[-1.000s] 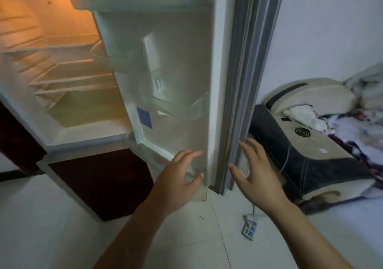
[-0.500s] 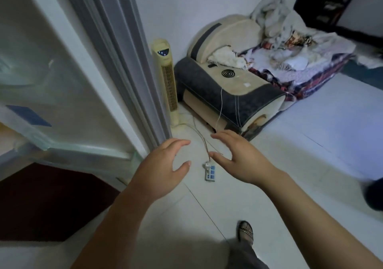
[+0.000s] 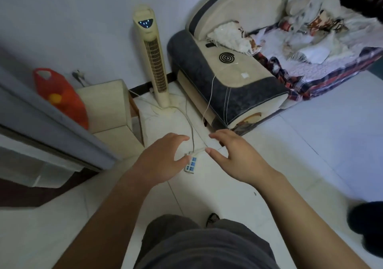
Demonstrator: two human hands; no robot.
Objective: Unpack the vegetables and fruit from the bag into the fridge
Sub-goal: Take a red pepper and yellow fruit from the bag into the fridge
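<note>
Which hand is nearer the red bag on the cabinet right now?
Left. The left hand hangs open in the air, below and to the right of the red bag. The right hand, also open and empty, is farther right, beyond the left.

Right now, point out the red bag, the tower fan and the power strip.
red bag [image 3: 62,98]: head view, middle of its red side, below the handle hole.
tower fan [image 3: 154,67]: head view, on the slatted grille of its column.
power strip [image 3: 191,165]: head view, on its blue sockets, on the floor between the hands.
</note>
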